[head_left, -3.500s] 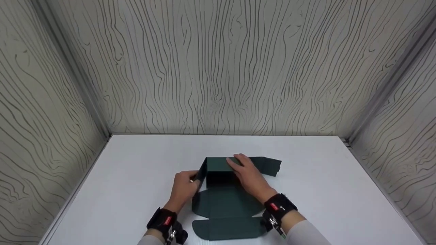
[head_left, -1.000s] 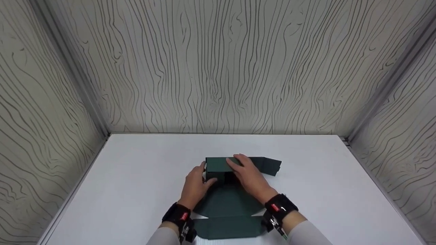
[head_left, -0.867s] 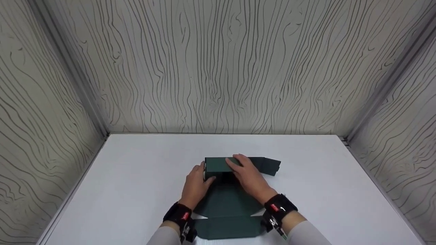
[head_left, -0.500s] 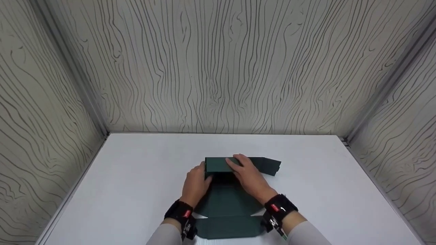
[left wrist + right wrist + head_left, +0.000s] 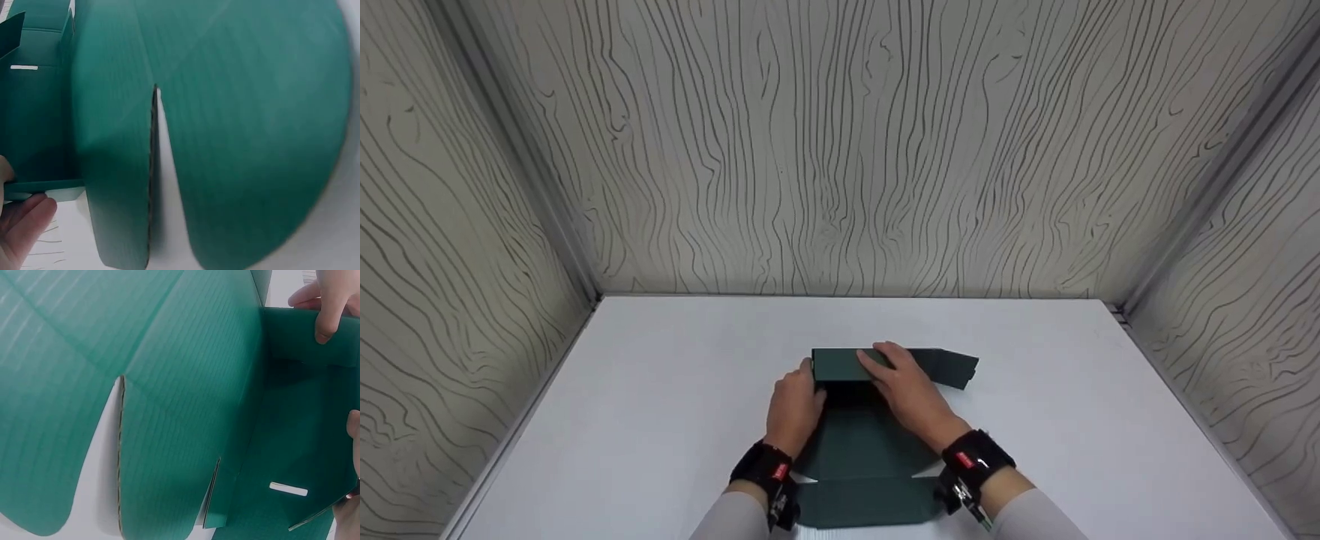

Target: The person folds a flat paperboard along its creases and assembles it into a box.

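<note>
A partly folded dark green cardboard box (image 5: 870, 442) lies on the white table, its far part standing up and its near panels flat. My left hand (image 5: 793, 409) pinches the upright wall at the left end, thumb inside and fingers outside. That end wall (image 5: 304, 334) also shows in the right wrist view, between the left thumb and fingers. My right hand (image 5: 913, 397) holds the raised far panel (image 5: 836, 365) near its right end, fingers over the top. Its thumb is hidden in the head view. In the left wrist view, the left hand (image 5: 25, 230) grips the wall from below.
A folded-out side flap (image 5: 956, 367) sticks out to the right beyond the right hand. Nearest the body lies the front flap (image 5: 870, 502). The white table (image 5: 660, 375) is enclosed by wood-grain patterned walls (image 5: 832, 150).
My left hand has moved from the loose left flap, up and right to the box's left end, where that side is now folded in. The right hand stays in place.
</note>
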`<state>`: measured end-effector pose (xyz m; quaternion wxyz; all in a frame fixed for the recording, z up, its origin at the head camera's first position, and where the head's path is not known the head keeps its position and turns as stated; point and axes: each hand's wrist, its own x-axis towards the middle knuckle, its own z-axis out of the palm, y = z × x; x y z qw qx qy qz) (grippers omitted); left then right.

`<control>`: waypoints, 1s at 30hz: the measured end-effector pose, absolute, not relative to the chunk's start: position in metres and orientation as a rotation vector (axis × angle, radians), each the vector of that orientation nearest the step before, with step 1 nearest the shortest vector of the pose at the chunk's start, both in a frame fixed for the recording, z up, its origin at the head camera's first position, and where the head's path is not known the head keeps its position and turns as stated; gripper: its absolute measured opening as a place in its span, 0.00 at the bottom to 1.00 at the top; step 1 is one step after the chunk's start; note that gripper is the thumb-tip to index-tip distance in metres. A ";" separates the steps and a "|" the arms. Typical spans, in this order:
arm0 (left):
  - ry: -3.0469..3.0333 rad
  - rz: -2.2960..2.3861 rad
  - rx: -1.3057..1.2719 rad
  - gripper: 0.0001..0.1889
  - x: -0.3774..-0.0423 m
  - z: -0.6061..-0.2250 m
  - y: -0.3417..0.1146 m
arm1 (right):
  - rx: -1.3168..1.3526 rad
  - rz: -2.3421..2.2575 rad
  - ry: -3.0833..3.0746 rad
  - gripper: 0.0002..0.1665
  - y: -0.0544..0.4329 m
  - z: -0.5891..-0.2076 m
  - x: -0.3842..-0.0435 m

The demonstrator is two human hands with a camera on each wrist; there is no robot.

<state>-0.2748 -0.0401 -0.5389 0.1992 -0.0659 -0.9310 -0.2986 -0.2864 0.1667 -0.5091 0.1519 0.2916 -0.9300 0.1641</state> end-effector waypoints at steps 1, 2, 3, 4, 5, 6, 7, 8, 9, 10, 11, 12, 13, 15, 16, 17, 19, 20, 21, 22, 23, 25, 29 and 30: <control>-2.599 -0.836 -0.181 0.11 -0.275 -0.539 -0.039 | 0.840 0.472 -2.658 0.30 0.167 -0.509 -0.286; -2.593 -0.834 -0.176 0.11 -0.275 -0.540 -0.039 | 0.841 0.471 -2.655 0.30 0.167 -0.510 -0.286; -2.586 -0.827 -0.173 0.11 -0.275 -0.541 -0.038 | 0.844 0.473 -2.650 0.30 0.167 -0.510 -0.286; -2.582 -0.820 -0.164 0.11 -0.275 -0.542 -0.037 | 0.848 0.477 -2.645 0.30 0.168 -0.510 -0.286; -2.574 -0.811 -0.161 0.11 -0.275 -0.543 -0.037 | 0.849 0.482 -2.645 0.30 0.168 -0.509 -0.286; -2.568 -0.803 -0.156 0.10 -0.276 -0.543 -0.036 | 0.853 0.483 -2.641 0.30 0.167 -0.509 -0.286; -2.559 -0.796 -0.153 0.10 -0.276 -0.543 -0.036 | 0.856 0.484 -2.640 0.30 0.167 -0.508 -0.286; -2.551 -0.790 -0.151 0.10 -0.276 -0.544 -0.035 | 0.857 0.485 -2.643 0.30 0.167 -0.508 -0.286; -2.544 -0.787 -0.151 0.09 -0.276 -0.544 -0.035 | 0.860 0.484 -2.641 0.30 0.167 -0.508 -0.285; -2.538 -0.790 -0.149 0.09 -0.276 -0.544 -0.035 | 0.859 0.484 -2.643 0.30 0.167 -0.507 -0.285; -2.533 -0.794 -0.147 0.09 -0.276 -0.544 -0.035 | 0.858 0.485 -2.645 0.29 0.167 -0.507 -0.285; -2.531 -0.802 -0.145 0.09 -0.277 -0.544 -0.035 | 0.858 0.484 -2.646 0.29 0.167 -0.507 -0.285; -2.526 -0.812 -0.145 0.09 -0.277 -0.544 -0.035 | 0.857 0.485 -2.648 0.29 0.167 -0.507 -0.285; -2.524 -0.841 -0.141 0.09 -0.277 -0.544 -0.036 | 0.852 0.487 -2.652 0.29 0.167 -0.507 -0.285; -2.529 -0.853 -0.137 0.09 -0.277 -0.545 -0.036 | 0.848 0.488 -2.656 0.29 0.167 -0.507 -0.285; -2.535 -0.862 -0.133 0.09 -0.277 -0.546 -0.036 | 0.845 0.486 -2.658 0.29 0.168 -0.508 -0.285; -2.564 -0.877 -0.118 0.07 -0.277 -0.548 -0.037 | 0.841 0.475 -2.658 0.29 0.168 -0.508 -0.285; -2.581 -0.880 -0.107 0.07 -0.277 -0.549 -0.037 | 0.840 0.473 -2.658 0.29 0.168 -0.508 -0.285; -2.599 -0.878 -0.097 0.07 -0.277 -0.551 -0.037 | 0.839 0.469 -2.659 0.29 0.167 -0.509 -0.285; -2.614 -0.879 -0.087 0.06 -0.277 -0.553 -0.037 | 0.840 0.468 -2.659 0.30 0.167 -0.509 -0.284; -2.623 -0.883 -0.079 0.06 -0.277 -0.554 -0.037 | 0.842 0.468 -2.659 0.30 0.167 -0.509 -0.284; -2.629 -0.897 -0.068 0.04 -0.277 -0.555 -0.038 | 0.842 0.477 -2.660 0.29 0.166 -0.508 -0.284; -2.593 -0.909 -0.073 0.01 -0.278 -0.556 -0.036 | 0.842 0.488 -2.657 0.29 0.166 -0.509 -0.285; -2.584 -0.908 -0.071 0.01 -0.278 -0.556 -0.036 | 0.844 0.489 -2.656 0.29 0.166 -0.509 -0.285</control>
